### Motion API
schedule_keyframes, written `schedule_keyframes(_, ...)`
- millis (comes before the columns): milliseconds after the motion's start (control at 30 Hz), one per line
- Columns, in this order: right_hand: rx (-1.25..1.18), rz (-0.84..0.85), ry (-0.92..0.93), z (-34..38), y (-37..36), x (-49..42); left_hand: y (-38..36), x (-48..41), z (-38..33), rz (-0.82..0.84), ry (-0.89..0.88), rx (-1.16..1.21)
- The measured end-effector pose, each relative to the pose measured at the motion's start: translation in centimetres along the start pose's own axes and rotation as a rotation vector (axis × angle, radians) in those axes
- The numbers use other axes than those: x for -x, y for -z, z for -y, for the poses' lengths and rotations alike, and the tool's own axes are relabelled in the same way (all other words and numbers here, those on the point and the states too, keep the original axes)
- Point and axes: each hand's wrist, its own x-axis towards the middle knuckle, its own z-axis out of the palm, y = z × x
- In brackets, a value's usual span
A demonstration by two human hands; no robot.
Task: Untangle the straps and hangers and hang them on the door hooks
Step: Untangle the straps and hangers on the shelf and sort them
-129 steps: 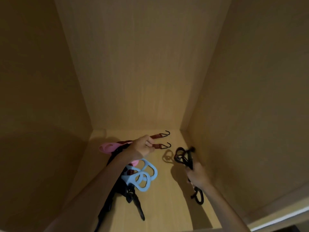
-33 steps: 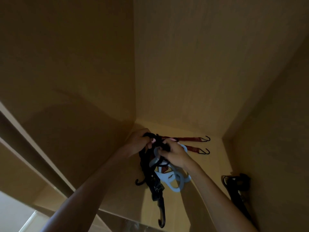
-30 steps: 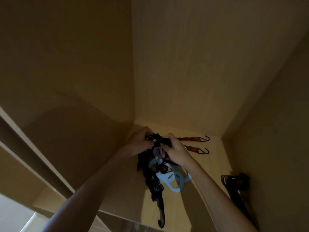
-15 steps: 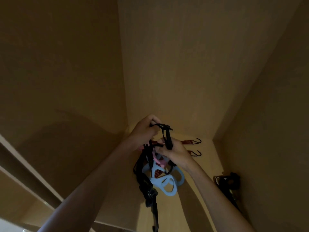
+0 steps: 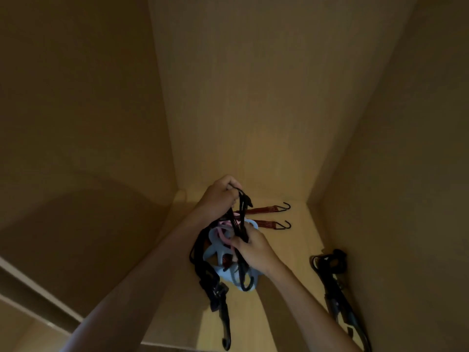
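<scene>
Inside a dim wooden cupboard, my left hand (image 5: 220,199) grips the top loop of a black strap (image 5: 243,214) and holds it raised. My right hand (image 5: 252,248) pinches the same strap lower down. Below them hangs a tangle: a light blue hanger (image 5: 223,271), a pink hanger (image 5: 222,231) and a black strap with a buckle and hook (image 5: 219,301). Two red straps with black hooks (image 5: 269,216) lie on the cupboard floor behind the tangle.
A separate black strap bundle (image 5: 332,275) lies along the right wall of the cupboard. Wooden walls close in on the left, back and right. The floor's front edge (image 5: 177,345) is near the bottom of the view. No door hooks are in view.
Both hands have lifted the tangle off the floor; the left hand has pulled the black strap's loop upward, while the right hand has slid lower on it.
</scene>
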Motion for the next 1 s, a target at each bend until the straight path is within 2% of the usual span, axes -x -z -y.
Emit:
schedule_keyframes(233, 0.097, -0.019, -0.020, -2.7, 1.3, 2.8, -1.2, -0.7, 1.6, -0.018, 0.075, -0.098)
schedule_keyframes(333, 0.162, -0.051, -0.068, -3.5, 2.2, 3.9, -3.0, -1.0, 2.9, 0.065, 0.094, -0.139)
schedule_keyframes(433, 0.252, -0.149, -0.174, -5.0, 3.7, 4.5, -4.8, -0.9, 4.0, 0.185, 0.124, -0.195)
schedule_keyframes(633, 0.496, -0.353, -0.423, -9.0, 6.5, 6.2, -6.2, -0.6, 6.9, 0.214, 0.217, -0.267)
schedule_keyframes(800, 0.686, -0.405, -0.603, -11.6, 5.9, 8.0, -6.5, 0.9, 9.2, 0.305, 0.119, -0.426)
schedule_keyframes(900, 0.858, -0.459, -0.593, -12.7, 5.4, 8.4, -6.2, 1.0, 10.6, 0.313, 0.123, -0.496)
schedule_keyframes(1000, 1.018, -0.515, -0.520, -12.9, 5.0, 8.3, -6.0, 1.1, 11.5, 0.314, 0.186, -0.443)
